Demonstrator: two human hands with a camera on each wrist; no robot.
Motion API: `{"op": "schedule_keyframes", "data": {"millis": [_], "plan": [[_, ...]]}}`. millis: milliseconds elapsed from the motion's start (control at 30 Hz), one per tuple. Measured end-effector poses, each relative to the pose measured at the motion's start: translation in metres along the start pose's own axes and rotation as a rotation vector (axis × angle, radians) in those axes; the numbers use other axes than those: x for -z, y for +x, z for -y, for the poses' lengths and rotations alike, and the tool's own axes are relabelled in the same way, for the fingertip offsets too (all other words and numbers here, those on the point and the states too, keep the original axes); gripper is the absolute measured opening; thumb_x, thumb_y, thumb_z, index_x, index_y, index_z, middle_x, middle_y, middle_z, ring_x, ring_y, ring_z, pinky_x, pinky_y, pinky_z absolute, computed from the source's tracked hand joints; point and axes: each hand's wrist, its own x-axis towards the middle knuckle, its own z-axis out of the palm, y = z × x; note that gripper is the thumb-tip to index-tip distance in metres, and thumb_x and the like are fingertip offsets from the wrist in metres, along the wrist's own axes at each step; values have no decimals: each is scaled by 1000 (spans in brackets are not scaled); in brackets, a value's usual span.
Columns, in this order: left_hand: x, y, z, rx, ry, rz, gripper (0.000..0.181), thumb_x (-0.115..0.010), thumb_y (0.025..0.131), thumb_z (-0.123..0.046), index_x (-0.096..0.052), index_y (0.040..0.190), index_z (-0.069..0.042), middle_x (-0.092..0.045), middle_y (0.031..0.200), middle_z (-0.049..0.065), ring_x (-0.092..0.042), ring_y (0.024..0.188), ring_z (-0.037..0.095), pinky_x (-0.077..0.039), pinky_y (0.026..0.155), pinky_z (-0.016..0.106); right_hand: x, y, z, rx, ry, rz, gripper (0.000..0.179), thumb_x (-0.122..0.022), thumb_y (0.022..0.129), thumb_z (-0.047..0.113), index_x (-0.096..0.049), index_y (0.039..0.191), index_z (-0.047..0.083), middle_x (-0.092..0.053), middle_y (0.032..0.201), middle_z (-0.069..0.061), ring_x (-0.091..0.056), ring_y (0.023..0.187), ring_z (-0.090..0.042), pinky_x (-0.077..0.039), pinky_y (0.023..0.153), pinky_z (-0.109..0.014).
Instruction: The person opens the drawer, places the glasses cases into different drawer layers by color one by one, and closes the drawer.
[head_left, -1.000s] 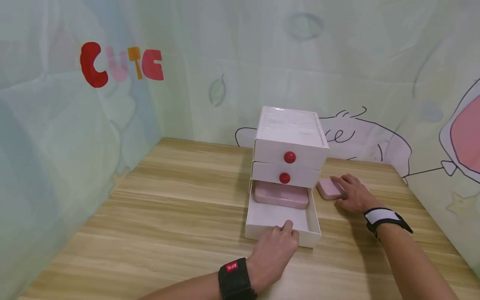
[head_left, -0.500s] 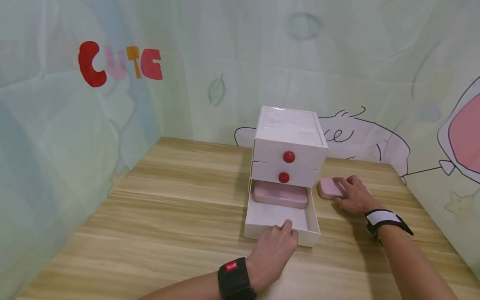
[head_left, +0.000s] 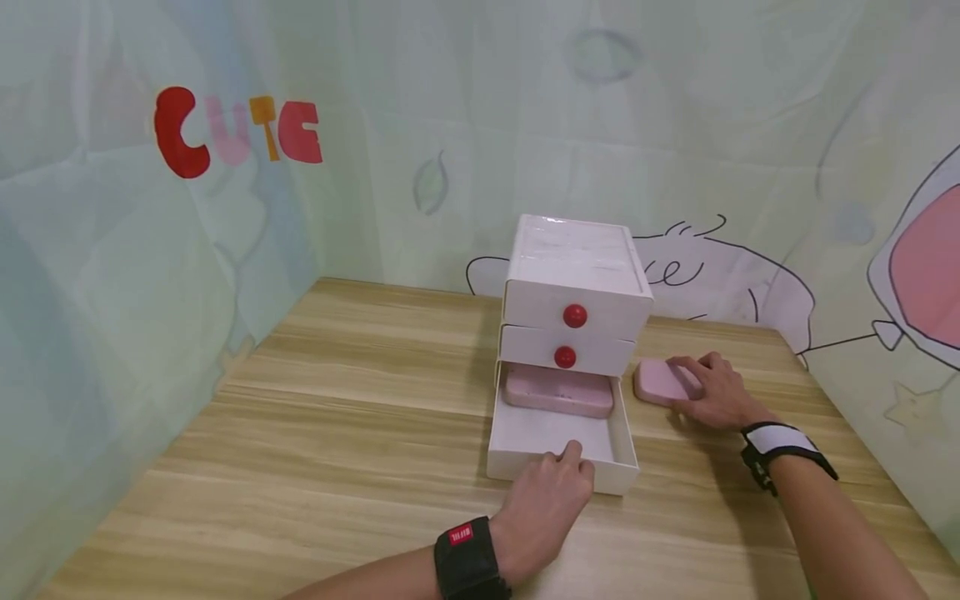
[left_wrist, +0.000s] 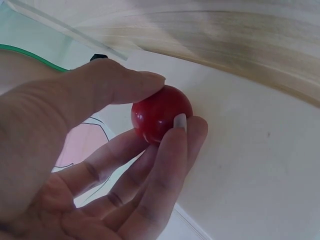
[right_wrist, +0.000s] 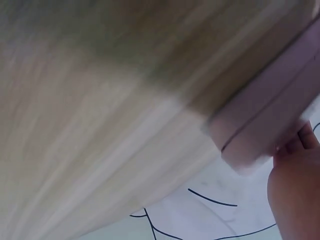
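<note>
My left hand (head_left: 546, 508) is at the front of the pulled-out bottom drawer (head_left: 501, 454) of a small white drawer unit (head_left: 573, 250). In the left wrist view its thumb and fingers pinch the round red knob (left_wrist: 159, 112), which the head view hides behind the hand. A pink case (head_left: 558, 392) with rounded corners lies at the back of that drawer. To the right of the unit, my right hand (head_left: 720, 396) holds a second pink case (head_left: 663, 382) between thumb and fingers, low over the table. The right wrist view shows this case's side (right_wrist: 260, 120), with a seam along it.
Two upper drawers are pushed in, with red knobs (head_left: 575, 316) on their fronts. The unit stands on a wood-grain table (head_left: 360, 392) near the back edge. Printed cloth (head_left: 375, 125) hangs behind and along both sides.
My right hand has shifted slightly to the right, and a little more of the case's top shows between thumb and index finger. The left hand and the drawer stay where they were.
</note>
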Motion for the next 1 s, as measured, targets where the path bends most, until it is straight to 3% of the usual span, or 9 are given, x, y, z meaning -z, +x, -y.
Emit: {"op": "schedule_keyframes", "data": {"millis": [333,800,1000], "plan": [[0,0,-1,0,2,14,26,-85,75,-17,-72,97,-15,-56,85,-2,-59,64,8,-50,53,18,8,-11,3,41,5,29,70,-79,84,37,-48,143,16,-46,119,-25,-48,105,-39,-46,83,-54],[1,1,-1,9,6,13,26,-85,76,-17,-72,99,-15,-57,86,-2,-61,66,9,-52,55,19,26,-29,22,86,16,-1,72,-79,85,40,-50,147,16,-49,123,-20,-47,108,-34,-44,83,-46],[2,1,-1,12,9,10,26,-85,76,-18,-73,99,-16,-57,85,-2,-61,66,9,-52,54,19,33,-39,30,149,-10,-41,69,-79,85,40,-54,145,16,-51,118,-16,-49,105,-30,-41,80,-38]]}}
